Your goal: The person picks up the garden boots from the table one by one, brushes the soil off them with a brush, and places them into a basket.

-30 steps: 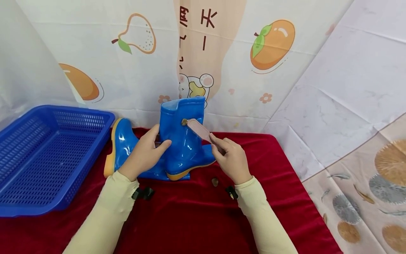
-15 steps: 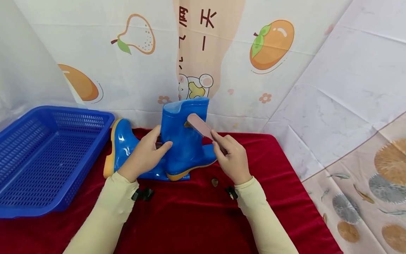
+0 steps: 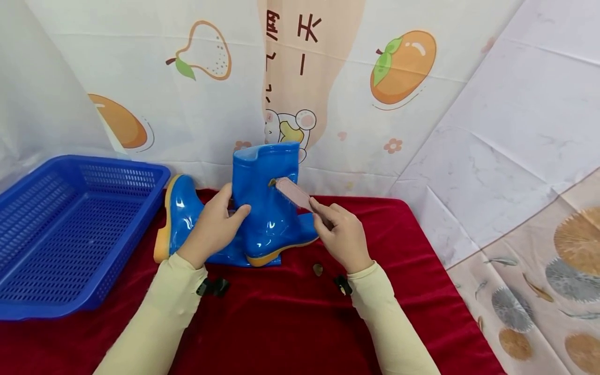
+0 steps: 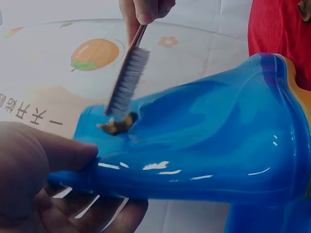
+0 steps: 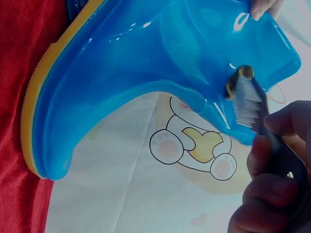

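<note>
The upright boot [image 3: 269, 200] stands on the red cloth [image 3: 290, 317] near its back edge, sole down, with a brown lump of dirt [image 4: 115, 126] stuck high on its shaft; the brush [image 3: 292, 191] has its bristles against that lump, lower on the shaft than half a second ago, when it sat nearer the rim; the boot itself has shifted slightly to the left since then. The right hand [image 3: 341, 235] grips the brush handle, fingers curled round it; the left hand [image 3: 213, 229] clasps the shaft, thumb across the front and fingers behind. A second boot [image 3: 180, 219] lies on its side just behind the left hand; a small brown lump [image 3: 317, 269] lies on the cloth near the right wrist; a blue basket [image 3: 70, 229] sits at the left.
</note>
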### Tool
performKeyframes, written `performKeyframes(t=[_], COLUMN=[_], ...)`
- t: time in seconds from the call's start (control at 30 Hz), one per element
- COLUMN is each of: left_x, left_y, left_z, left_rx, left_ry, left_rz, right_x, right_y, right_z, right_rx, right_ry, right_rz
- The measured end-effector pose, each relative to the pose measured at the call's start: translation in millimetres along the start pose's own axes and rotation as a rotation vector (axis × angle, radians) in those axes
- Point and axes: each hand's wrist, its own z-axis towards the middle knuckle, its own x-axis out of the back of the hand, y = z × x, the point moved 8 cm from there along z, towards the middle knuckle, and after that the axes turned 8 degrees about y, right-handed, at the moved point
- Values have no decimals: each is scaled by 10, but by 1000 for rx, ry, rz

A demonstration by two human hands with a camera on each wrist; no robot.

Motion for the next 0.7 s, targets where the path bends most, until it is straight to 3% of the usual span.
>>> performKeyframes(t=[0.2,0.47,0.57,0.7], left_x=[46,-27,-59,-71], left_y=[-35,54,96,104], left_z=[-12,-5,-12,-14], left_rx=[24,-52,-98,-115], left_ry=[16,-54,-84,-87], left_rz=[9,-19,-26,-26], right_x=[-11,97,76,-1], right_y=[-19,-77,-105,-90], right_z=[8,26,21,-2], right_rx=[26,103,120,96], right_ry=[23,163,138,53], right_rz=[-2,81,89,11])
